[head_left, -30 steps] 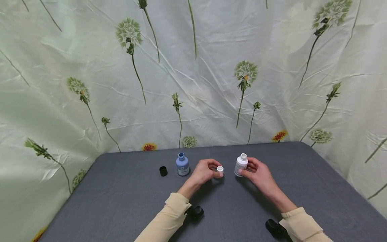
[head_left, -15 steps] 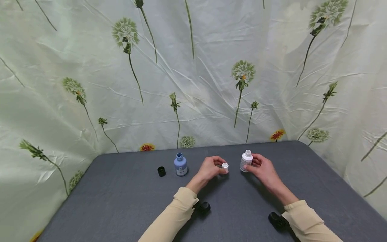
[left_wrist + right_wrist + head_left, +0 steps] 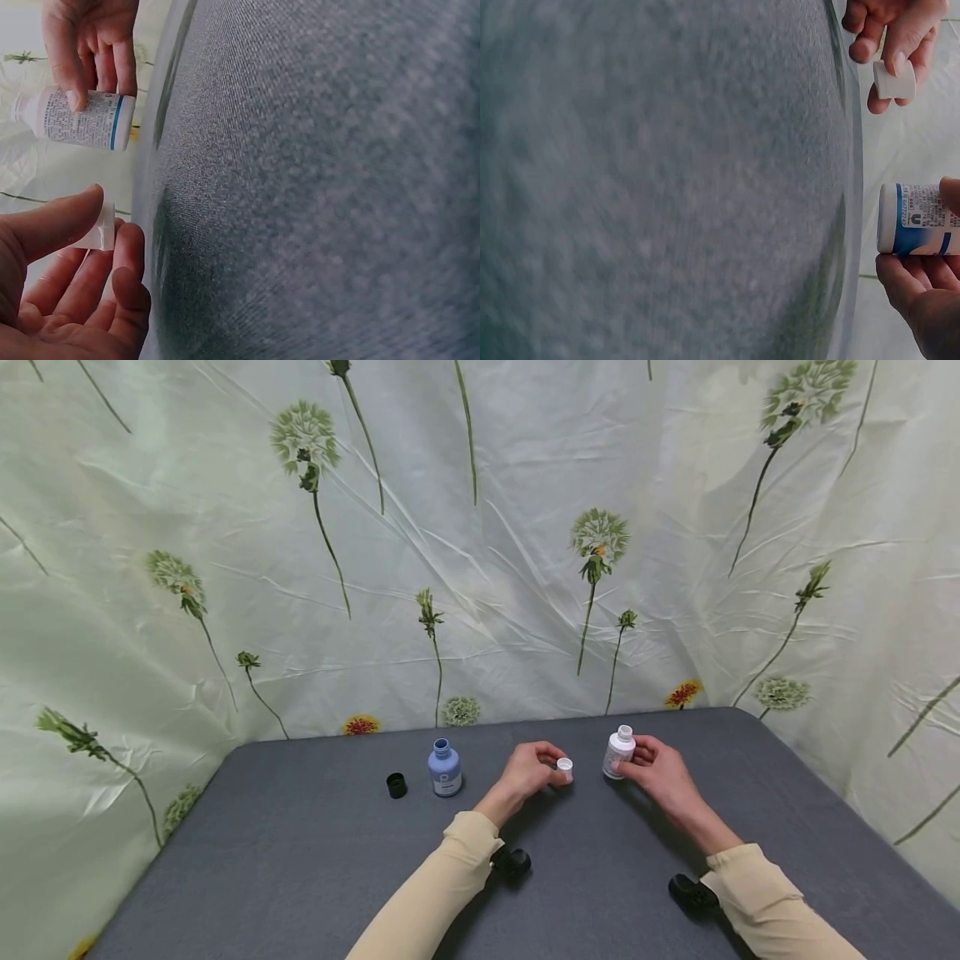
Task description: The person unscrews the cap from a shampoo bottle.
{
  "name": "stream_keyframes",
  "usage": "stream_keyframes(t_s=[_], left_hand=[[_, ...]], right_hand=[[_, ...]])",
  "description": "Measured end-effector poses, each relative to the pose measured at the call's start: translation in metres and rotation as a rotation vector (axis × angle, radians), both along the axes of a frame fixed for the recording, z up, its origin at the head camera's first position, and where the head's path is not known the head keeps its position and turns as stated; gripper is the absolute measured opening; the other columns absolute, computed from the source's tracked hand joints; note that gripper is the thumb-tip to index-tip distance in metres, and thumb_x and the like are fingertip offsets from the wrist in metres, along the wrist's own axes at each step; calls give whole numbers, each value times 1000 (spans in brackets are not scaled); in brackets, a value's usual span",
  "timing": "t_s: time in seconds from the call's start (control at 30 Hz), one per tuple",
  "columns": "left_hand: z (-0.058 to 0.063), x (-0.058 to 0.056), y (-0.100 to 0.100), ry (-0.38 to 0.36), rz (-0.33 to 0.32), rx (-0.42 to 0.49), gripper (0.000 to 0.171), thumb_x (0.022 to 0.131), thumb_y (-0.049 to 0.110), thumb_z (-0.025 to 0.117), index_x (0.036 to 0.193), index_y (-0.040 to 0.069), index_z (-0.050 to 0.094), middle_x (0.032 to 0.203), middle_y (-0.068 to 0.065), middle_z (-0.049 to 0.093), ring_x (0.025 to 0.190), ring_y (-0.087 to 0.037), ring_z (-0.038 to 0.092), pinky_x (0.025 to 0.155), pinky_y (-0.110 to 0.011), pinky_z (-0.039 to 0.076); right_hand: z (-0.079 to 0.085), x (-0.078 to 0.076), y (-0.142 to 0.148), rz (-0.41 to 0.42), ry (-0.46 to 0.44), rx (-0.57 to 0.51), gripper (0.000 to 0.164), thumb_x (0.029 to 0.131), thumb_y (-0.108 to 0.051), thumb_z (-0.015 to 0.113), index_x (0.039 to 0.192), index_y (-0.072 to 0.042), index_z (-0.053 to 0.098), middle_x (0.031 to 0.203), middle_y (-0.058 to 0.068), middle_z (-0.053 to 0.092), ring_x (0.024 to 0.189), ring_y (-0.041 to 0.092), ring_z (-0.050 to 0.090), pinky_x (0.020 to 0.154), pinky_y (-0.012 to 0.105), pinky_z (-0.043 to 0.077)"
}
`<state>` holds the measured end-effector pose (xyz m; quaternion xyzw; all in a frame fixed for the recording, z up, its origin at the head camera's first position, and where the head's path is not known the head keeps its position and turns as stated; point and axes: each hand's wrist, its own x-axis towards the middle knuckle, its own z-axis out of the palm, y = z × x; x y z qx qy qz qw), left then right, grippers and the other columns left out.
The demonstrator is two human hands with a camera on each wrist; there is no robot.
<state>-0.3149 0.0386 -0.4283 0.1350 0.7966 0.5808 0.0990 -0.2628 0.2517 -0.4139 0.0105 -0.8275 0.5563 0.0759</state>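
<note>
My left hand (image 3: pixel 528 770) pinches a small white cap (image 3: pixel 565 767) between thumb and fingers, its hollow side facing up. The left wrist view shows the cap's side (image 3: pixel 107 229) just past the thumb tip. In my right hand (image 3: pixel 666 783) is a white pill bottle (image 3: pixel 618 755), gripped by its body, upright with its neck uncapped. A printed label (image 3: pixel 79 118) and a blue band near the base show in the left wrist view. Cap and bottle are a short gap apart, both above the table.
To the left of my hands, a blue bottle (image 3: pixel 446 772) stands uncapped on the grey table (image 3: pixel 300 852). Beside it lies a black cap (image 3: pixel 396 786), hollow side up. A flower-printed curtain (image 3: pixel 510 577) hangs behind the table's far edge.
Both hands have moved right and a little farther away, carrying the cap and the white bottle with them. The grips are unchanged. The head view has turned slightly right.
</note>
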Motion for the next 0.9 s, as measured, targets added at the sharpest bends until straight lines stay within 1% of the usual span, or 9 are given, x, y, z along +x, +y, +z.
stream_keyframes(t_s=[0.17, 0.27, 0.4, 0.47, 0.57, 0.7, 0.8, 0.9], left_hand=[[0, -3, 7, -14, 4, 26, 23, 75, -5, 79, 93, 5, 71, 77, 2, 69, 56, -12, 61, 47, -24, 40], [-1, -5, 11, -14, 4, 27, 23, 74, -6, 79, 93, 4, 71, 76, 1, 69, 55, -12, 61, 47, -23, 40], [0, -7, 15, -30, 12, 6, 21, 75, -5, 79, 93, 3, 72, 78, 0, 67, 59, -11, 61, 51, -24, 44], [1, -8, 16, -37, 17, -4, 21, 75, -6, 79, 93, 3, 72, 78, 0, 66, 61, -10, 61, 55, -24, 48], [0, -9, 17, -44, 28, -21, 21, 75, -8, 79, 92, 2, 72, 78, -1, 65, 63, -9, 60, 59, -24, 50], [0, -12, 18, -3, 17, -78, 21, 74, -7, 80, 90, 2, 72, 74, 0, 63, 60, -9, 56, 56, -22, 46], [-1, -14, 20, 28, 7, -124, 20, 73, -6, 82, 90, 2, 73, 72, 1, 62, 58, -9, 53, 54, -22, 44], [-1, -15, 21, 44, 10, -171, 20, 72, -4, 83, 88, 3, 73, 72, 1, 61, 58, -10, 52, 53, -22, 43]], right_hand=[[-1, -4, 4, 3, -11, 6, 55, 89, -1, 68, 134, 16, 43, 130, 35, 52, 121, 41, 54, 82, 18, 47], [-2, -7, 5, 9, -20, 16, 55, 89, -1, 68, 134, 16, 43, 131, 35, 52, 120, 41, 54, 85, 22, 49], [-3, -11, 6, 4, -34, 33, 54, 89, -3, 69, 133, 15, 44, 130, 34, 53, 119, 40, 55, 89, 31, 50], [-4, -13, 6, 0, -40, 40, 54, 89, -3, 69, 133, 15, 44, 129, 34, 54, 118, 40, 56, 89, 32, 50], [-4, -15, 7, 1, -42, 44, 54, 88, -3, 70, 132, 15, 45, 128, 34, 55, 117, 39, 57, 86, 30, 51], [-5, -17, 8, 12, -36, 48, 53, 88, -1, 70, 131, 17, 44, 126, 35, 55, 114, 39, 58, 81, 27, 51], [-6, -17, 10, 19, -35, 51, 53, 88, 0, 70, 131, 18, 44, 125, 35, 55, 113, 40, 58, 80, 26, 51], [-7, -17, 10, 24, -40, 54, 53, 88, 0, 69, 130, 18, 44, 125, 36, 56, 113, 40, 58, 80, 26, 51]])
